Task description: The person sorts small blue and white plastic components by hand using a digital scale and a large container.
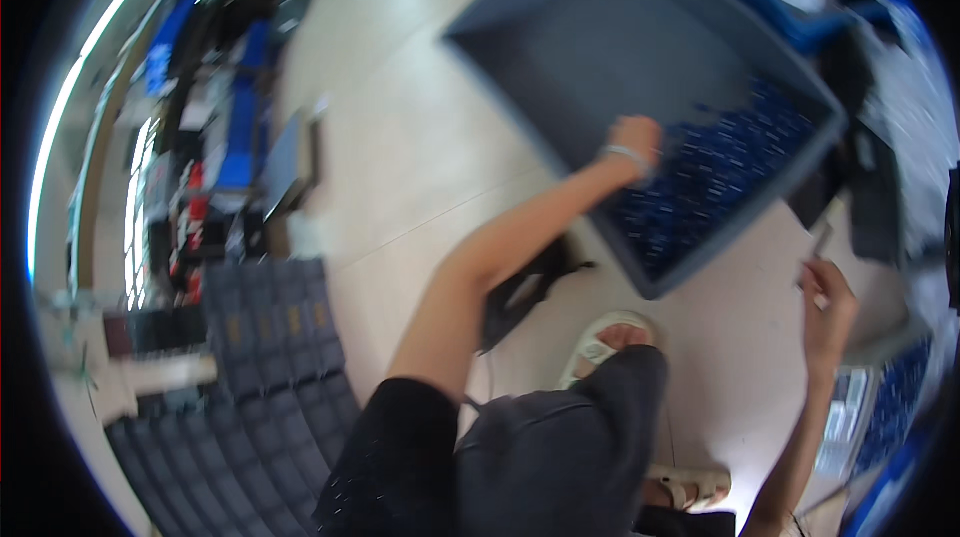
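A large grey plastic bin (545, 122) stands tilted across the view, with many small dark-blue pieces (715, 162) heaped toward its near right end. My left hand (636, 144), with a light band at the wrist, reaches over the near side to the edge of the heap. Its fingers are blurred and partly hidden. Outside the bin's right corner, my right hand (828, 302) is closed in a pinch. A small thin dark piece (821, 240) sticks up from its fingertips; its kind is too blurred to tell.
Stacked dark-grey trays (265, 337) fill the lower left. Shelving with blue boxes (238, 132) runs along the left. At the right are another container of blue pieces (897, 397) and clear plastic wrapping (925, 97). A black object (530, 287) lies on the floor beside the bin.
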A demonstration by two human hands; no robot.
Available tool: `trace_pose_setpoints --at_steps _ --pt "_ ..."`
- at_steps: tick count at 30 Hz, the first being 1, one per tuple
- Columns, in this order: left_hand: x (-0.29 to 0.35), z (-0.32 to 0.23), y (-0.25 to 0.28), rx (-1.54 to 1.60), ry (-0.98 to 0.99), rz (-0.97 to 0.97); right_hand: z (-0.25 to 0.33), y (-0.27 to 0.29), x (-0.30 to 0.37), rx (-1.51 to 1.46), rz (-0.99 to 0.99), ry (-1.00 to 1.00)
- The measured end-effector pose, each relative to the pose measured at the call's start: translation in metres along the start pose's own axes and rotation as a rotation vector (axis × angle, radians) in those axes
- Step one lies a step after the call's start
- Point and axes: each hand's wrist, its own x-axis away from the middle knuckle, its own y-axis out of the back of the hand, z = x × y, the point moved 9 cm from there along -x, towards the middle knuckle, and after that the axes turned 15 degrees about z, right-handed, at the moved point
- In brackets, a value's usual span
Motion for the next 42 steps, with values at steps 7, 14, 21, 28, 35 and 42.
trace_pose_setpoints --at_steps 7,14,21,28,35,42 --pt "0.134 -0.110 0.113 0.721 -0.493 -0.130 0.042 -0.095 -0.022 -1.335 0.285 -0.153" --pt "0.198 -0.248 0.097 0.259 -0.938 -0.255 -0.001 -0.069 0.011 -2.003 -0.098 -0.178" --pt "0.254 -0.151 0.060 0.474 -0.870 -0.271 -0.189 0.184 0.169 -1.258 -1.154 0.151" --pt "0.348 0.113 -0.089 0.202 0.615 -0.297 -0.235 0.313 0.255 -0.146 -1.035 -0.500" --pt "0.370 0.181 -0.132 0.202 0.407 -0.384 -0.131 0.192 0.109 -0.114 -0.367 -0.227" --pt "0.336 0.200 -0.101 0.248 0.455 -0.070 -0.033 0.018 0.118 0.032 0.515 0.124"
